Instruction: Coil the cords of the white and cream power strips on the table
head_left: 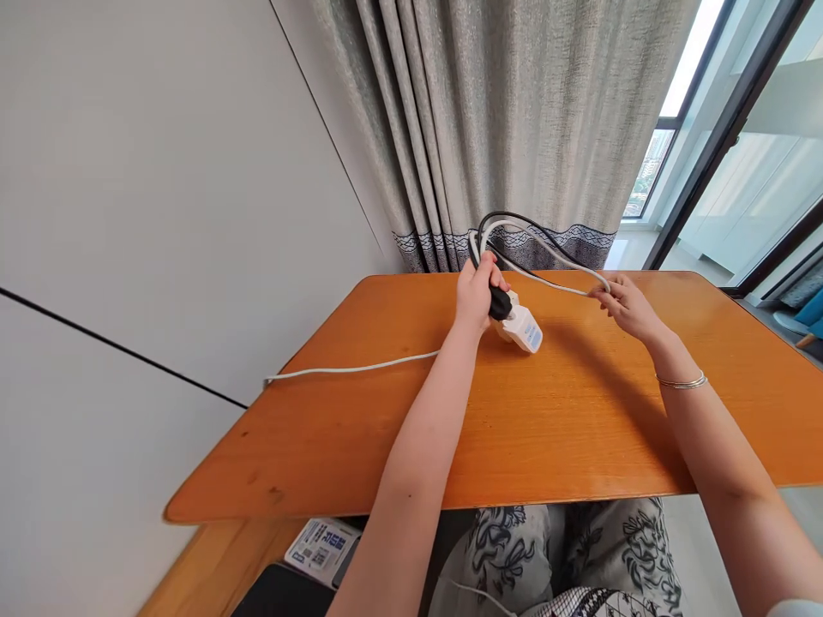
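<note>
My left hand (474, 291) is closed round a bundle of black and white cables above the table. A black plug-like end (500, 303) sticks out below its fingers, beside a white charger block (525, 329) with a bluish label. From this fist the white cable (559, 250) and the black cable (527, 221) arch across in loops to the right. My right hand (625, 306) pinches the far end of those loops between thumb and fingers. How the strands lie inside the left fist is hidden.
An orange-brown wooden table (360, 446) lies beneath both hands. Another stretch of white cable (353, 369) runs over its left edge. A grey curtain (533, 111) hangs behind, with a pale wall (160, 171) at left. Below the front edge sits a printed white box (321, 544).
</note>
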Available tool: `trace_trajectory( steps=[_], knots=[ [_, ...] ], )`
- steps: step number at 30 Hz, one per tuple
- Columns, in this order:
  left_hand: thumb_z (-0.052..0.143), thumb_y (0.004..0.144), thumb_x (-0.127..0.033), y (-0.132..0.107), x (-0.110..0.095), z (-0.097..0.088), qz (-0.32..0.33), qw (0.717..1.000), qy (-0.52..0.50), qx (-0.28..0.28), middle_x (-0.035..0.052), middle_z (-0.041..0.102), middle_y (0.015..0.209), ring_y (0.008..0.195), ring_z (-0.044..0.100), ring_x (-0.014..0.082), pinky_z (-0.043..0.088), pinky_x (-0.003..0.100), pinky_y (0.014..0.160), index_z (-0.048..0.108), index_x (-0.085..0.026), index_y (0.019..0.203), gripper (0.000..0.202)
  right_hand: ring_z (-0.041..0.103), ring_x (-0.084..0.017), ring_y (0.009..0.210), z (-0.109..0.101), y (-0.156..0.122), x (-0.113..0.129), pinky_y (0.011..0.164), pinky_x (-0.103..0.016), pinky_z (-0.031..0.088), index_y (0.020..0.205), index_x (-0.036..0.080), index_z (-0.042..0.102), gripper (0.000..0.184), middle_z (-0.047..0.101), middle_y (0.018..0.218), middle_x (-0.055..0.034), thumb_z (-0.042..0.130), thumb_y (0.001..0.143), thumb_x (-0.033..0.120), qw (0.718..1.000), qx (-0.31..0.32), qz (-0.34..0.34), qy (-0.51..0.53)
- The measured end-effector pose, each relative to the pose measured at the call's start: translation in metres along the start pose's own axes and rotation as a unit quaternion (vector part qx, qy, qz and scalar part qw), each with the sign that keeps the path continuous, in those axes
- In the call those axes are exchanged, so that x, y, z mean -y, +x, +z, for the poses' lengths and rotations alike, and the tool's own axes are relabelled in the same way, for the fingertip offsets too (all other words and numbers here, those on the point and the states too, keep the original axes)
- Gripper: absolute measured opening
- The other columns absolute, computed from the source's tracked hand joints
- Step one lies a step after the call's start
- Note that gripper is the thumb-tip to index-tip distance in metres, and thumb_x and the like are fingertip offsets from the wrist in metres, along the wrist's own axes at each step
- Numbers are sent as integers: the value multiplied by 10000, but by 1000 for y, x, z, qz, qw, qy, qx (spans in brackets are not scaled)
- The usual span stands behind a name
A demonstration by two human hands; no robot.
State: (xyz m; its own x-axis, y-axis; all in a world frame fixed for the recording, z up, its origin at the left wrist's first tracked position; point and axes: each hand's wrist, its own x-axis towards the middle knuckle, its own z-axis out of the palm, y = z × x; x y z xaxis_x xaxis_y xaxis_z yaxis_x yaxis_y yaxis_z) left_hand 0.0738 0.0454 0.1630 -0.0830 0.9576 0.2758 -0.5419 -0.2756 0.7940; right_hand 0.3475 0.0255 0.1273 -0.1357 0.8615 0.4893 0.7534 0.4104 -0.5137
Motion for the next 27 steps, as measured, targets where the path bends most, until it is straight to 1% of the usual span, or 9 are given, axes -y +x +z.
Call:
trace_trajectory(
  steps=[3, 5, 7, 9, 14, 18, 22, 24, 27],
  knots=[
    [662, 909, -365, -2, 2, -2, -22, 999, 36, 20, -113, 393, 453, 399, 452, 61, 425, 174, 485, 493, -199, 771, 275, 606, -209, 777, -22, -3, 16, 686, -338, 470, 970, 150, 710, 344, 605, 935, -113, 432, 965, 352, 995, 3, 16, -103],
    [661, 909, -368, -3, 0, -4, -25, 998, 59, 25, -114, 398, 453, 398, 450, 60, 420, 173, 482, 493, -197, 776, 274, 610, -220, 756, -33, -8, 36, 665, -333, 442, 1122, 149, 695, 337, 632, 903, -111, 433, 975, 301, 981, 4, 1, -192],
    [655, 911, -369, -3, -2, -7, -21, 996, 77, 27, -114, 405, 456, 401, 452, 59, 419, 172, 483, 493, -196, 787, 267, 619, -238, 763, -37, -15, 62, 633, -323, 403, 1330, 153, 606, 404, 654, 904, -117, 428, 981, 252, 961, -25, -22, -274],
    [649, 912, -380, -5, -4, -8, -15, 995, 92, 28, -114, 408, 460, 405, 456, 60, 422, 173, 485, 489, -197, 797, 269, 617, -228, 723, -34, -24, 90, 579, -310, 347, 1407, 154, 546, 448, 667, 921, -125, 411, 983, 201, 941, -31, -39, -335],
    [645, 879, -524, -13, -7, -10, -10, 984, 153, 91, -116, 403, 473, 402, 469, 63, 428, 185, 482, 497, -200, 830, 360, 566, -170, 573, -22, -52, 149, 499, -314, 234, 1166, 137, 669, 337, 658, 824, -92, 422, 946, 74, 910, 125, -86, -385],
    [681, 756, -698, -26, -13, -9, -24, 953, 197, 229, -108, 424, 478, 414, 482, 74, 440, 203, 484, 535, -191, 877, 541, 571, -138, 570, -25, -62, 169, 512, -290, 285, 1175, 150, 657, 338, 682, 832, -66, 420, 955, 54, 911, 207, -219, -282],
    [627, 720, -793, -39, -16, -7, -63, 910, 217, 347, -80, 448, 488, 424, 473, 88, 430, 221, 460, 569, -176, 868, 638, 651, -149, 787, -36, -48, 162, 664, -263, 452, 1207, 186, 662, 289, 729, 1007, -77, 445, 1018, 197, 918, 244, -313, -18],
    [550, 699, -867, -43, -12, -7, -64, 895, 213, 386, -51, 472, 507, 426, 461, 92, 410, 229, 435, 576, -168, 809, 708, 654, -158, 863, -37, -36, 152, 734, -274, 493, 1173, 183, 686, 277, 731, 1019, -78, 485, 1019, 295, 916, 231, -296, 137],
    [362, 638, -985, -43, -5, -10, -76, 885, 205, 411, -35, 458, 511, 415, 442, 100, 381, 240, 398, 595, -161, 796, 870, 632, -154, 797, -27, -21, 140, 682, -273, 503, 1124, 180, 718, 306, 712, 910, -56, 567, 977, 402, 916, 162, -187, 315]
  ],
)
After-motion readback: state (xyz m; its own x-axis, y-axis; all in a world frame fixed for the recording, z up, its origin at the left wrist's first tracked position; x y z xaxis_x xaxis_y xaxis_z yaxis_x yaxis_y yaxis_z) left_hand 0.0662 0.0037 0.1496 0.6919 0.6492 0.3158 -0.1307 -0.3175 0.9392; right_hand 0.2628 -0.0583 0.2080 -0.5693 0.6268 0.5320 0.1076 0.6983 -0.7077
